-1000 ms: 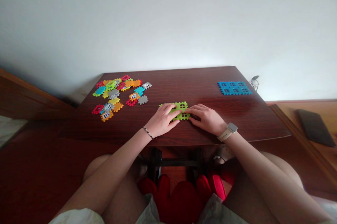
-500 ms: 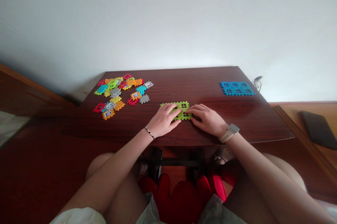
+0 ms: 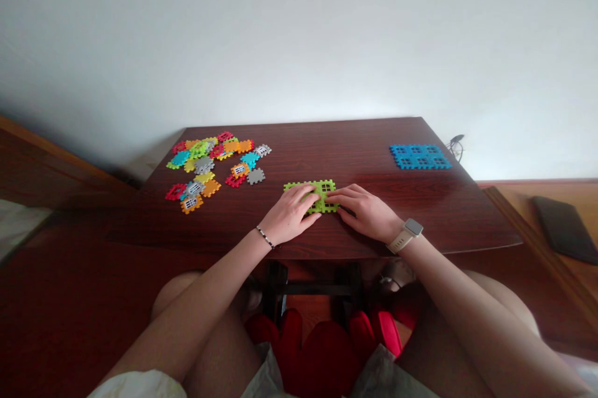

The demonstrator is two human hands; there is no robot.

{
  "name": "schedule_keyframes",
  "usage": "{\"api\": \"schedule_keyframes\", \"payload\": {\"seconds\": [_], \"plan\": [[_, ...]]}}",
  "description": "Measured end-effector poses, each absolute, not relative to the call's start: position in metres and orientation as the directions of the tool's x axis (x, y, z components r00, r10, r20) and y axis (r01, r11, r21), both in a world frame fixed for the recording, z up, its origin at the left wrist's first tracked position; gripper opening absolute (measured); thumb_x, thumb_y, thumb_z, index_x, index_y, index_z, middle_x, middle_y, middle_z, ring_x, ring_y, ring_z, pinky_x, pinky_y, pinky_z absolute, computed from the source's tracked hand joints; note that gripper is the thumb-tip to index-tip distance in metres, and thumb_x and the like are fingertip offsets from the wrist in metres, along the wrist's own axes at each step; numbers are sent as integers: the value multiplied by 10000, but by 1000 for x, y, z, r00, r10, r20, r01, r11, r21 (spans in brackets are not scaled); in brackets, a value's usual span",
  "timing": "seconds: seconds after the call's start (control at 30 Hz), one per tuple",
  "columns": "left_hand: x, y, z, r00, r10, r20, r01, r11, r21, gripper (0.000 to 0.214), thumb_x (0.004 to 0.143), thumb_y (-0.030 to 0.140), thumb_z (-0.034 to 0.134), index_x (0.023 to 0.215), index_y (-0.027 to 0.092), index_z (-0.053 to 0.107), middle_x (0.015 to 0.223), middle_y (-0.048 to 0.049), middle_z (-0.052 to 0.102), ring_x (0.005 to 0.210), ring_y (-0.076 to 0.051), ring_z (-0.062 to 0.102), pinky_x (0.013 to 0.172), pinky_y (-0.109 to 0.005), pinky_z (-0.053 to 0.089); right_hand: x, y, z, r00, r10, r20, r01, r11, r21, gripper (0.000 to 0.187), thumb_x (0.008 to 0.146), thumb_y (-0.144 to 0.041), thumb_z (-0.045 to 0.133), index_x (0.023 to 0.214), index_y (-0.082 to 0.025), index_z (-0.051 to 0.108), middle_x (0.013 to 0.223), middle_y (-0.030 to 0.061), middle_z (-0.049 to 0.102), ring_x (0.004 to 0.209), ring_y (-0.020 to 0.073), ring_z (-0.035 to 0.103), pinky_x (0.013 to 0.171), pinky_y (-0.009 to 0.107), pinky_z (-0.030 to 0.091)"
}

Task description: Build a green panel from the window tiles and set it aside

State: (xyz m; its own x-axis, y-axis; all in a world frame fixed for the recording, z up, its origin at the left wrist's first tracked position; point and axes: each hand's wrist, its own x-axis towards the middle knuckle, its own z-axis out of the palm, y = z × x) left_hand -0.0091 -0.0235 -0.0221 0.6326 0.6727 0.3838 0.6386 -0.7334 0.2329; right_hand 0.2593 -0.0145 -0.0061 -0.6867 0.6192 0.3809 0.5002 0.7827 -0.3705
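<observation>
On the dark red wooden counter (image 3: 355, 149), a lime-green panel (image 3: 322, 195) of square plastic waffle blocks is held flat by two hands. The panel lies near the front edge, about in the middle of the counter. It has toothed edges, and little dark windows are seen in it. The left hand (image 3: 290, 214) is laid over the left part of the panel, and the right hand (image 3: 367, 214) is set on its right end, with the fingers (image 3: 343, 197) curled over it. Both grips are closed on the panel, but softly: it is pressed from above, and no fist is made. Part of the panel is hidden by the fingers, so the joins there cannot be seen. The step in hand looks like the fitting of green pieces together. A firm, even push along the joins seems to be called for, so that no piece is left loose. To the left, a heap of many-coloured blocks (image 3: 210, 167) is spread out, in red, orange, yellow, teal and grey. To the right, a blue panel (image 3: 420, 157) of joined blocks lies flat, near a small black cable (image 3: 456, 146). A beaded bracelet (image 3: 265, 237) is worn on the left wrist, and a watch (image 3: 405, 236) on the right.
</observation>
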Motion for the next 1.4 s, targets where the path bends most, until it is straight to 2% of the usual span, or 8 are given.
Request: {"api": "schedule_keyframes", "payload": {"seconds": [0.4, 0.63, 0.8, 1.0, 1.4], "plan": [[-9, -22, -23, 635, 684, 359, 638, -727, 255, 305, 1069, 329, 636, 1349, 211, 669, 1518, -159, 618, 1481, -338, 565, 1269, -580, 472, 262, -13, -10, -680, 630, 374, 506, 773, -382, 447, 989, -84, 611, 1379, -258, 741, 1359, 90, 763, 1233, 312, 678, 1103, 536, 596], [-9, -22, -19, 662, 668, 339, 644, -739, 199, 334, 1081, 349, 622, 1366, 185, 685, 1518, -176, 624, 1452, -347, 582, 1245, -582, 490, 262, -14, -11, -673, 635, 379, 507, 769, -389, 452, 980, -91, 608, 1372, -265, 751, 1349, 99, 768, 1229, 309, 685, 1105, 546, 598], [-9, -28, -21, 653, 662, 368, 651, -739, 175, 341, 1107, 326, 567, 1410, 202, 665, 1481, -149, 657, 1401, -319, 624, 1210, -550, 523, 261, -14, -9, -665, 640, 385, 506, 765, -398, 494, 967, -79, 602, 1384, -301, 746, 1358, 80, 768, 1253, 303, 688, 1108, 551, 602], [-10, -31, -22, 650, 655, 385, 644, -744, 177, 275, 1105, 282, 570, 1343, 213, 690, 1467, -125, 673, 1402, -287, 635, 1217, -514, 528, 261, -14, -8, -671, 639, 376, 508, 765, -396, 474, 961, -71, 603, 1355, -284, 756, 1347, 79, 773, 1253, 302, 688, 1109, 538, 601], [-10, -28, -21, 653, 645, 397, 635, -752, 176, 257, 1081, 227, 603, 1302, 200, 732, 1451, -129, 694, 1382, -295, 654, 1193, -519, 560, 262, -15, -9, -664, 644, 380, 517, 763, -389, 451, 972, -70, 598, 1329, -288, 765, 1349, 73, 771, 1246, 303, 688, 1110, 540, 600]]}}
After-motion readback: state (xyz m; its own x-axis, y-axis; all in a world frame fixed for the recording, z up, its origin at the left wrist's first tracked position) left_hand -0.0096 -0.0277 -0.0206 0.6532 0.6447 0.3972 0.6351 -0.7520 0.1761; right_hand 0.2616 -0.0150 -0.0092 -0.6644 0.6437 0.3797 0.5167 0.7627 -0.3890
